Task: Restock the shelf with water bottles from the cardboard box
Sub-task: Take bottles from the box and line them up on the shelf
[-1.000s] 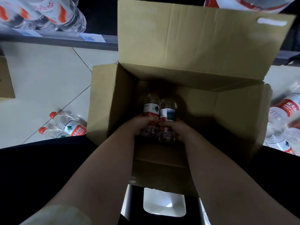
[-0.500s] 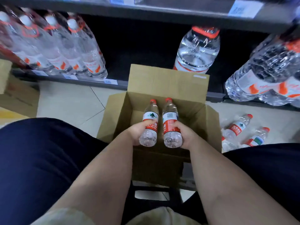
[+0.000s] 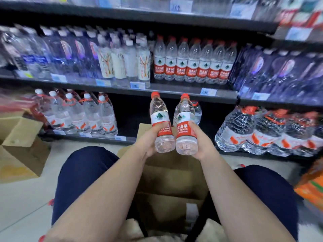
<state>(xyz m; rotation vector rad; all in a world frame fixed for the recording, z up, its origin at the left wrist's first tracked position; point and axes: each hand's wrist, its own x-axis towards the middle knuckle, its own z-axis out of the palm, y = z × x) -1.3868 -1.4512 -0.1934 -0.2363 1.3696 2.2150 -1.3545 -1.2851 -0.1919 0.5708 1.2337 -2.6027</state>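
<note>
Centre frame: left hand (image 3: 150, 140) curled round left bottle (image 3: 161, 124), right hand (image 3: 201, 143) round right bottle (image 3: 185, 127), caps up, presumably ready for the matching row (image 3: 193, 67) above.

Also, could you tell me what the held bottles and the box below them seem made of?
Likely clear glossy plastic: left bottle and right bottle, see-through walls with highlights, red caps. Cardboard box: matte brown card, judging by its dull folded flaps.

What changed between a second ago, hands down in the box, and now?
The left-hand grip and right-hand grip lifted the left bottle and right bottle up out of the cardboard box, toward the shelves. Nothing was let go. Unchanged: one bottle per grip, held side by side.
</note>
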